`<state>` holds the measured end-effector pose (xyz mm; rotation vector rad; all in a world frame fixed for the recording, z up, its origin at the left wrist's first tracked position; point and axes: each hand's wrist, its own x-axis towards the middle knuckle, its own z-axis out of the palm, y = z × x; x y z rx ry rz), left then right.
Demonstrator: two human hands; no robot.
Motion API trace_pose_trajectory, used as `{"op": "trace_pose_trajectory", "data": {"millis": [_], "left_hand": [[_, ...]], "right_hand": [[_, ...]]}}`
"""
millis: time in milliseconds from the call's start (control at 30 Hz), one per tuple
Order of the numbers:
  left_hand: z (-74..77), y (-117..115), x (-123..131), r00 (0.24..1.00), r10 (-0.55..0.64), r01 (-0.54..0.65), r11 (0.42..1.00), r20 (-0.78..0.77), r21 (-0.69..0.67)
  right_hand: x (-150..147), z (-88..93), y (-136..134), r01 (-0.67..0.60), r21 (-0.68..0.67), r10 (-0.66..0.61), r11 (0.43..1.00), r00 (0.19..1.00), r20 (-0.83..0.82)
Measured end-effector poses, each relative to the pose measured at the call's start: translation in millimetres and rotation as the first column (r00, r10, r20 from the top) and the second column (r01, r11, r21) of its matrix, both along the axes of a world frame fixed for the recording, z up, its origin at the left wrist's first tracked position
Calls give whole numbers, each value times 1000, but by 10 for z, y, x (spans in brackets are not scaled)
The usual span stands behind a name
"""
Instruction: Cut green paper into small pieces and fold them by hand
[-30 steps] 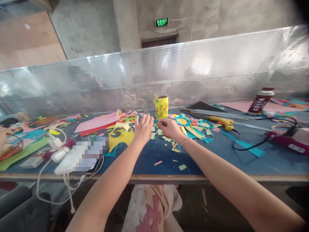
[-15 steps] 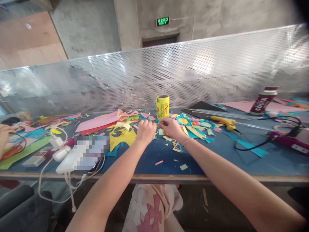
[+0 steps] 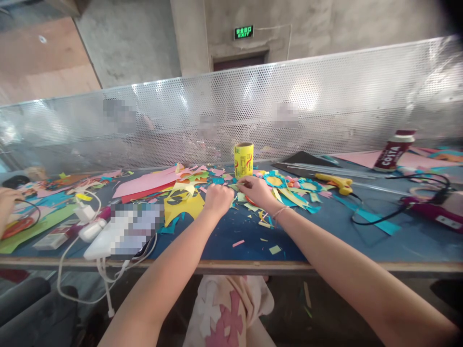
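Over the middle of the blue table, my left hand (image 3: 219, 198) is closed in a fist, and its fingers hide whatever is in it. Close on its right, my right hand (image 3: 257, 193) has thumb and fingertips pinched on a thin pale strip (image 3: 237, 185), which shows in the gap between the hands. A yellow cardboard tube (image 3: 244, 160) stands upright just behind them. Blue paper flowers with yellow centres (image 3: 275, 180) lie right of my right hand. Left of my left hand is a yellow paper sheet with cut-out holes (image 3: 185, 208).
A yellow glue gun (image 3: 334, 183), clear sticks and a dark red bottle (image 3: 394, 150) are at the right. Pink paper (image 3: 148, 182), a white power bank (image 3: 103, 243) and cables lie left. Another person's hand (image 3: 7, 205) shows at the left edge. A perforated metal screen (image 3: 173, 130) stands behind.
My left hand's fingers have curled in and dipped slightly. My right hand stays almost in place, still pinching.
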<state>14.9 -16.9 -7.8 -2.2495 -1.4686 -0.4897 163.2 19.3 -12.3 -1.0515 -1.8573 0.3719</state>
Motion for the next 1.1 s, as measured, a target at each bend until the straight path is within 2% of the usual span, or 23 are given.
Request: {"op": "trace_pose_trajectory", "data": {"millis": [100,200,267,367,433,500,633,833,967,1100], "left_hand": [[-22,38,-10,975,68,-66,998,213,-15],[-29,84,-42,842,84,-58,996,532,-66],[-24,117,-70,720,26,9,999,694,-47],[-31,179,-103,519,-72,150,989,852,-8],[-51,221,-112,399,-75,271,962,914,-40],[-75,251,-111,321,-42,383,920,946,-89],[-82,245,-93,239,28,492,859,971,-146],[-56,220,-84,184,47,497,857,982,-135],[-83,255,-88,120,111,533,831,987,-158],[-113,283,-95,88,139,565,808,986,-164]], "right_hand": [[-8,27,-8,-39,-141,21,989,991,-129],[-13,58,-14,-103,-262,26,960,959,-282],[-16,68,-14,-143,-303,25,942,932,-361],[-22,55,-2,-216,-324,50,921,891,-451],[-24,31,14,-257,-320,78,912,873,-481],[-23,6,33,-277,-312,103,909,874,-475],[-21,-26,57,-278,-313,134,908,902,-411],[-24,-24,42,-270,-295,155,917,920,-361],[-12,-19,33,-251,-258,169,933,938,-301],[-8,-13,24,-229,-224,168,947,951,-259]]}}
